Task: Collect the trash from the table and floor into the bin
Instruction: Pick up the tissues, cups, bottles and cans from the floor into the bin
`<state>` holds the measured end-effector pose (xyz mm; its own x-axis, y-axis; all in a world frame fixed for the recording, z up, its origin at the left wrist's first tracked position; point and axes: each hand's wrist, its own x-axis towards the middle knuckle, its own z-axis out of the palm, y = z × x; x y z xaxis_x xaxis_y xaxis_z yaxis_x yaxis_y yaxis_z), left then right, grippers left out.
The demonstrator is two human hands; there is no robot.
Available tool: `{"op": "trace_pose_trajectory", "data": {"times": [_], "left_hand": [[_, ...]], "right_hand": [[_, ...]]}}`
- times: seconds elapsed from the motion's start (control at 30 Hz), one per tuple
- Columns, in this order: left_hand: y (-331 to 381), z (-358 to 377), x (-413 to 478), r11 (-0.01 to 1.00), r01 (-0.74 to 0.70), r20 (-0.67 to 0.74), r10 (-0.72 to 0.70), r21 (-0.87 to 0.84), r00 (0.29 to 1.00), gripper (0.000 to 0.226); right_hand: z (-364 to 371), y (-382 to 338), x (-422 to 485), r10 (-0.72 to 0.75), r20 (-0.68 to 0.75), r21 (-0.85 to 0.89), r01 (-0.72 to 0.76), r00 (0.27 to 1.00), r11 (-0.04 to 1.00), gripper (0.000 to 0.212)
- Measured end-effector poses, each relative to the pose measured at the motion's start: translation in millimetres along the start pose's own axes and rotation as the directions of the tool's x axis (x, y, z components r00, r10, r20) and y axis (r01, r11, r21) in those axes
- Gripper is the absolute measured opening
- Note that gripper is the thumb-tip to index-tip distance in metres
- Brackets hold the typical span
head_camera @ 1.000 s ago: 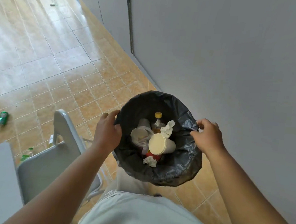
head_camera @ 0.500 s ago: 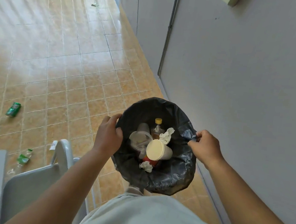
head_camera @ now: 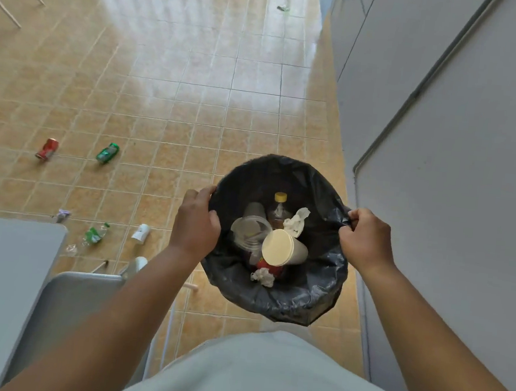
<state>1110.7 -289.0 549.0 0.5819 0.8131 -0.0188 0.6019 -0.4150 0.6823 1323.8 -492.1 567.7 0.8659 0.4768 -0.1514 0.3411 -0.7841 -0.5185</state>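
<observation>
Left hand (head_camera: 195,224) and right hand (head_camera: 366,237) in grips on bin (head_camera: 271,305) rim; red can (head_camera: 47,149), green can (head_camera: 108,153), bottle (head_camera: 95,234) beyond chair (head_camera: 83,298).

You have one bin (head_camera: 271,305). In it you count one yellow-capped bottle (head_camera: 279,208), one lidded paper cup (head_camera: 283,249), two crumpled tissues, a far tissue (head_camera: 295,222) and a near tissue (head_camera: 262,276), and what look like two clear plastic cups (head_camera: 250,226). On the floor (head_camera: 180,109) you have two cans, a red can (head_camera: 47,149) and a green can (head_camera: 108,153), one plastic bottle (head_camera: 95,235) and one white cup (head_camera: 140,233).
</observation>
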Motion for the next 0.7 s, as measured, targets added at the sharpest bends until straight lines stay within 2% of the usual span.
{"op": "trace_pose_trajectory", "data": {"times": [0.23,0.3,0.37,0.47,0.7], "left_hand": [[6,10,59,0.976,0.218,-0.089,-0.216,0.011,0.972,0.048],[3,9,87,0.957,0.29,-0.155,-0.287,-0.001,0.945,0.049],[5,4,98,0.955,0.298,-0.17,-0.293,0.004,0.941,0.05],[-2,-1,122,0.91,0.413,-0.219,-0.408,-0.025,0.886,0.05],[-43,-34,188,0.843,0.532,-0.318,-0.528,-0.084,0.787,0.051]], "right_hand": [[22,-44,128,-0.234,0.099,-0.061,0.241,0.967,0.969,0.023],[35,-69,178,-0.323,0.143,-0.072,0.336,0.935,0.939,0.026],[36,-85,198,-0.362,0.134,-0.073,0.373,0.923,0.925,0.026],[55,-120,235,-0.442,0.204,-0.075,0.464,0.874,0.883,0.025],[112,-222,307,-0.539,0.297,-0.04,0.575,0.788,0.817,0.026]]}}
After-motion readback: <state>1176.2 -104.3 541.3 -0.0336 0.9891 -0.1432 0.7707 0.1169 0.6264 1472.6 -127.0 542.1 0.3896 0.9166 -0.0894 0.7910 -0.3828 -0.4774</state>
